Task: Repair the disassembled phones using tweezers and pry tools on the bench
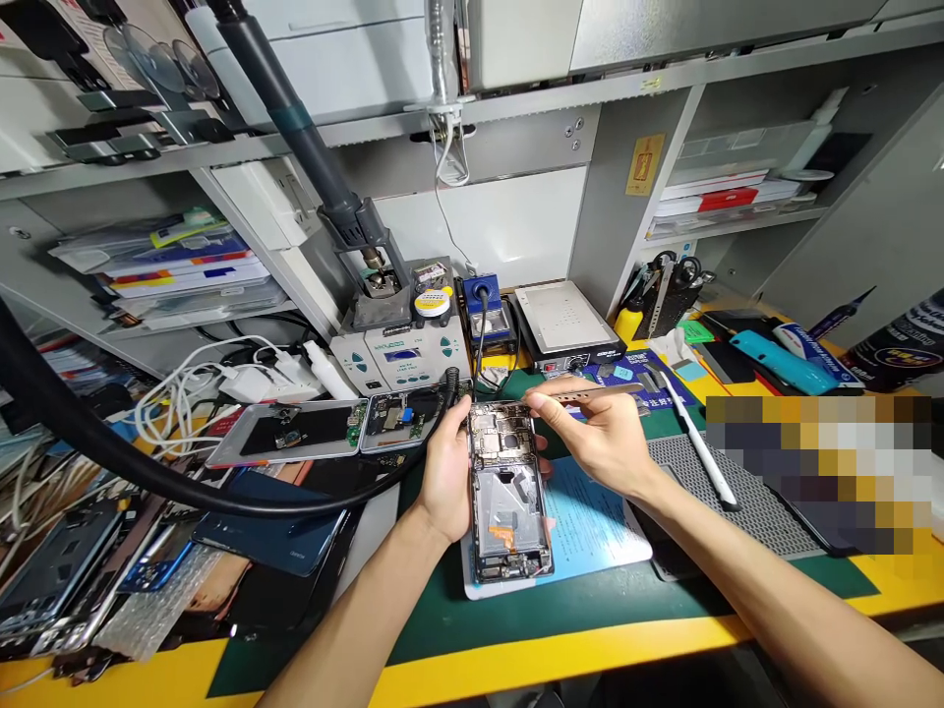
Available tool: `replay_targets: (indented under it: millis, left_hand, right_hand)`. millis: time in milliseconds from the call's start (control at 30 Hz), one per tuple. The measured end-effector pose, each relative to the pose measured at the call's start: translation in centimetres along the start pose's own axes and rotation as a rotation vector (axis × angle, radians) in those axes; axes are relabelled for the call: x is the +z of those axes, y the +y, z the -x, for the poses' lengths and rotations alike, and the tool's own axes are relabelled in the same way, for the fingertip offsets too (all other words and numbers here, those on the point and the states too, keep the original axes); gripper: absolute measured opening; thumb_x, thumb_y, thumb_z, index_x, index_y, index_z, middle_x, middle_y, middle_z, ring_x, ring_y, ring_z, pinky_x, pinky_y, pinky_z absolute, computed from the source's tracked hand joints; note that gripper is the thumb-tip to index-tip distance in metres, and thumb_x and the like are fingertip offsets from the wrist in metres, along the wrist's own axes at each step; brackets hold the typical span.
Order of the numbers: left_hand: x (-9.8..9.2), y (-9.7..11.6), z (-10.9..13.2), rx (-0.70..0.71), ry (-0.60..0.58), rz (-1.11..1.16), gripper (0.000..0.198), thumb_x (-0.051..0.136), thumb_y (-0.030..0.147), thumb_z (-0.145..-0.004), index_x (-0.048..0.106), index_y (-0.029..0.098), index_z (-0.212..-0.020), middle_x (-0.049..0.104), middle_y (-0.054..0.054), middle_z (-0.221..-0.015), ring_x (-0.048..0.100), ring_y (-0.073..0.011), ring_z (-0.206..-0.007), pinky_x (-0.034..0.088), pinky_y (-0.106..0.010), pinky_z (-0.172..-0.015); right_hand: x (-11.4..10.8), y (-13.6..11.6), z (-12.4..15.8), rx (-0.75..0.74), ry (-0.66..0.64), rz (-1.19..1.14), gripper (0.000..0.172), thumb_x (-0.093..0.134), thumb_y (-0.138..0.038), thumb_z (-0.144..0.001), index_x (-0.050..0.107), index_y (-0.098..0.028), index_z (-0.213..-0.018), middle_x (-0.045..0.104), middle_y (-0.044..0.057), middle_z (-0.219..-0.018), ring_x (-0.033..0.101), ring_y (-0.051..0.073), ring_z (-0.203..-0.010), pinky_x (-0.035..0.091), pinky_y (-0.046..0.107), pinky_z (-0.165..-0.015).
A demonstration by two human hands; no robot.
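Observation:
My left hand [447,472] is closed around the left side of an opened smartphone [508,531], its fingertips showing past the right edge. The back cover is off, baring the circuit board at the top, a grey metal-looking lower section and an orange strip. In my right hand [609,442] are slim metal tweezers [601,391] with holes along the arm, pinched between thumb and fingers. Their tips lie by the phone's upper right corner, hidden by my fingers. Beneath the phone is a light blue printed card [590,526].
A thick black hose [295,506] loops across the left side. Behind stand a hot-air station [402,354] and a soldering station [487,315]. Phone parts and a dark blue phone back [272,521] crowd the left. A white pen-like tool [697,442] lies on a perforated mat [759,492].

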State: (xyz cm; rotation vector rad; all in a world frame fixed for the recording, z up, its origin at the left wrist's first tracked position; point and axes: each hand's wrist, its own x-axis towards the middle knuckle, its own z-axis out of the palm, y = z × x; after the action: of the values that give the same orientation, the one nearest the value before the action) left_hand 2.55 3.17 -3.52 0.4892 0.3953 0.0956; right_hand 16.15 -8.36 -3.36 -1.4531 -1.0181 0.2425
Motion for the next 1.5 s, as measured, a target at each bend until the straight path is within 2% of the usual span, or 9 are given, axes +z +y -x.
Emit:
replay_targets:
  millis: [133, 300, 433, 600, 767, 933, 1200, 1367, 1500]
  left_hand:
    - [0.5, 0.1, 0.3, -0.04, 0.049, -0.013, 0.06, 0.041, 0.058, -0.095, 0.07, 0.01, -0.114, 0.076, -0.017, -0.09, 0.073, -0.0333, -0.083, 0.056, -0.047, -0.078]
    - [0.9, 0.3, 0.7, -0.116, 0.136, -0.121, 0.072, 0.037, 0.064, -0.094, 0.069, 0.001, -0.112, 0.075, -0.026, -0.09, 0.072, -0.0404, -0.085, 0.055, -0.06, -0.073]
    - [0.5, 0.5, 0.9, -0.191, 0.096, -0.157, 0.079, 0.039, 0.067, -0.093, 0.066, -0.002, -0.119, 0.074, -0.029, -0.097, 0.072, -0.0406, -0.088, 0.055, -0.061, -0.077]
    - [0.0, 0.7, 1.2, -0.205, 0.059, -0.179, 0.077, 0.048, 0.073, -0.088, 0.067, 0.005, -0.119, 0.076, -0.022, -0.094, 0.074, -0.0362, -0.085, 0.057, -0.051, -0.076]
    - [0.1, 0.7, 1.8, -0.172, 0.046, -0.207, 0.078, 0.048, 0.075, -0.087, 0.069, 0.004, -0.112, 0.076, -0.022, -0.089, 0.074, -0.0338, -0.079, 0.058, -0.047, -0.071]
    - [0.2, 0.7, 2.1, -0.149, -0.012, -0.211, 0.077, 0.046, 0.073, -0.088, 0.07, 0.003, -0.108, 0.076, -0.022, -0.085, 0.074, -0.0331, -0.076, 0.057, -0.041, -0.067]
    - [0.2, 0.8, 2.4, -0.174, 0.007, -0.297, 0.078, 0.045, 0.074, -0.088, 0.069, 0.005, -0.113, 0.076, -0.021, -0.083, 0.073, -0.0348, -0.074, 0.056, -0.043, -0.062]
    - [0.6, 0.6, 3.5, -0.038, -0.135, -0.242, 0.068, 0.044, 0.066, -0.092, 0.069, 0.008, -0.118, 0.076, -0.018, -0.087, 0.073, -0.0337, -0.084, 0.057, -0.044, -0.074]
    - [0.9, 0.4, 4.7, 0.047, -0.288, -0.26, 0.065, 0.041, 0.064, -0.094, 0.068, 0.013, -0.124, 0.076, -0.016, -0.094, 0.072, -0.0355, -0.092, 0.057, -0.047, -0.08]
  right_hand:
    - [-0.4, 0.1, -0.3, 0.013, 0.03, -0.046, 0.019, 0.072, -0.037, -0.089, 0.076, -0.019, -0.083, 0.073, 0.005, -0.082, 0.067, 0.018, -0.072, 0.053, 0.029, -0.066]
    - [-1.6, 0.2, -1.2, 0.029, 0.211, -0.119, 0.029, 0.068, -0.045, -0.091, 0.07, -0.018, -0.078, 0.07, 0.003, -0.075, 0.065, 0.017, -0.067, 0.051, 0.029, -0.064]
    - [-2.9, 1.0, -2.2, 0.037, 0.304, -0.233, 0.039, 0.058, -0.055, -0.093, 0.057, -0.021, -0.074, 0.067, 0.002, -0.072, 0.063, 0.016, -0.062, 0.052, 0.031, -0.064]
    - [-4.1, 2.3, -3.1, 0.141, 0.355, -0.325, 0.043, 0.06, -0.064, -0.085, 0.049, -0.024, -0.074, 0.037, -0.009, -0.053, 0.041, 0.011, -0.045, 0.043, 0.027, -0.049]
    - [-4.1, 1.8, -2.7, 0.293, 0.273, -0.311, 0.04, 0.066, -0.061, -0.081, 0.053, -0.023, -0.08, 0.028, -0.011, -0.053, 0.023, 0.008, -0.042, 0.019, 0.022, -0.039]
    - [-4.2, 0.4, -0.6, 0.415, 0.071, -0.274, 0.042, 0.07, -0.055, -0.075, 0.06, -0.021, -0.098, 0.039, -0.009, -0.06, 0.027, 0.007, -0.043, 0.019, 0.021, -0.04]
    - [-7.5, 0.5, 2.9, 0.381, 0.023, 0.128, 0.046, 0.055, -0.057, -0.088, 0.065, -0.02, -0.114, 0.058, 0.0, -0.075, 0.049, 0.015, -0.06, 0.039, 0.027, -0.055]
    - [-10.0, 2.4, 4.4, 0.344, 0.056, 0.551, 0.032, 0.055, -0.032, -0.089, 0.066, -0.015, -0.113, 0.069, 0.014, -0.11, 0.061, 0.03, -0.1, 0.043, 0.04, -0.091]
    - [-10.6, 3.7, 5.3, 0.375, 0.01, 0.765, 0.033, 0.048, -0.025, -0.091, 0.065, -0.01, -0.115, 0.069, 0.02, -0.116, 0.063, 0.034, -0.11, 0.043, 0.043, -0.096]
